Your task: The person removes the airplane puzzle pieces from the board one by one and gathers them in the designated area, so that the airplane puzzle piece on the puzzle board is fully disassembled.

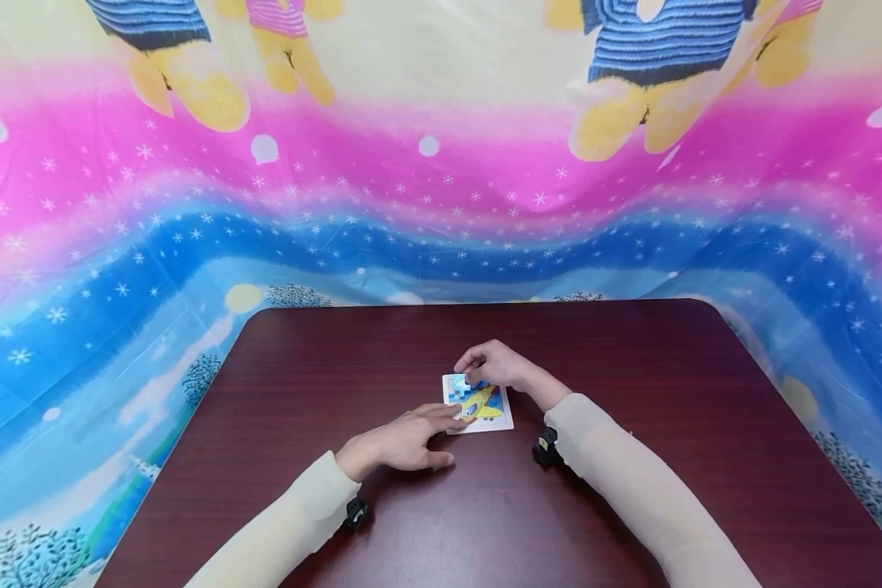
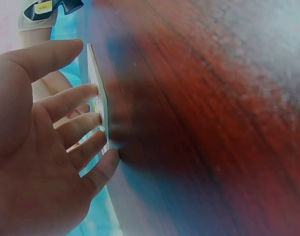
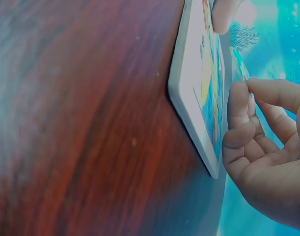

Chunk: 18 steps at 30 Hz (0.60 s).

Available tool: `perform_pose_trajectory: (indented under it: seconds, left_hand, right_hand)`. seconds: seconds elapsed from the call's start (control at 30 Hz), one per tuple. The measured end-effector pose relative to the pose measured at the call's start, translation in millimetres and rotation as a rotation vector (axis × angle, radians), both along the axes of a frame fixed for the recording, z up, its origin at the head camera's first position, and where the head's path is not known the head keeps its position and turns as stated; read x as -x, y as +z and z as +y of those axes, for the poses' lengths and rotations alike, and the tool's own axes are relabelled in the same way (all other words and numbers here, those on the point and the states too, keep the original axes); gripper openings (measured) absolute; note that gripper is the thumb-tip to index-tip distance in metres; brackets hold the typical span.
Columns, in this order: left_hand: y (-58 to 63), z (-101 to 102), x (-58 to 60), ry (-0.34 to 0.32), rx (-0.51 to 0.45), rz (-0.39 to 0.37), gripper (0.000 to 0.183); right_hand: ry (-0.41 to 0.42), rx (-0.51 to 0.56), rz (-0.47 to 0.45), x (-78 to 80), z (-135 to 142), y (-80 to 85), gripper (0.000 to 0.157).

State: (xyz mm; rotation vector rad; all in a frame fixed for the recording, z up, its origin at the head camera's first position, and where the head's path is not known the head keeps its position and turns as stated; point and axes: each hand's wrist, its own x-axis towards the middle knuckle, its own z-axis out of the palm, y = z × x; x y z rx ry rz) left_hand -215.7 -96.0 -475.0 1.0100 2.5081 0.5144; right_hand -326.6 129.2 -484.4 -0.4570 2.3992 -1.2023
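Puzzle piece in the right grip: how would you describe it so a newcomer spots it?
On the dark red table lies a small white-bordered puzzle board. At its far edge, the right grip pinches the puzzle piece. Unlike the picture lying flat in the board, this piece is held up off it.

The left hand [image 2: 46, 140] touches a thin, pale board [image 2: 103, 98].

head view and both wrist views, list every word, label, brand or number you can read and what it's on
None can be read.
Yellow label on right-wrist camera: marks too blurred.
Left-wrist camera: too small to tell.
Puzzle, backdrop: no text made out.
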Motion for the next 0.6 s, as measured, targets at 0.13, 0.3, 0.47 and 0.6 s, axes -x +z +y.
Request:
perform_pose_trajectory:
  seconds: [0.13, 0.3, 0.47, 0.6]
  left_hand:
    - [0.6, 1, -1.2, -0.01, 0.012, 0.037, 0.055]
    - [1.5, 2, -3.3, -0.002, 0.044, 0.06, 0.055]
    - [2.5, 3, -4.6, 0.016, 0.063, 0.059, 0.056]
    - [2.5, 3, -4.6, 0.016, 0.053, 0.06, 0.055]
  right_hand:
    - [-0.012, -0.008, -0.008, 1.0, 5, -0.4, 0.018]
    - [-0.023, -0.001, -0.024, 0.1, 11, 1.1, 0.017]
    - [-0.03, 0.011, -0.036, -1.3, 19, 4.2, 0.017]
    - [-0.044, 0.011, -0.044, -0.9, 25, 3.8, 0.017]
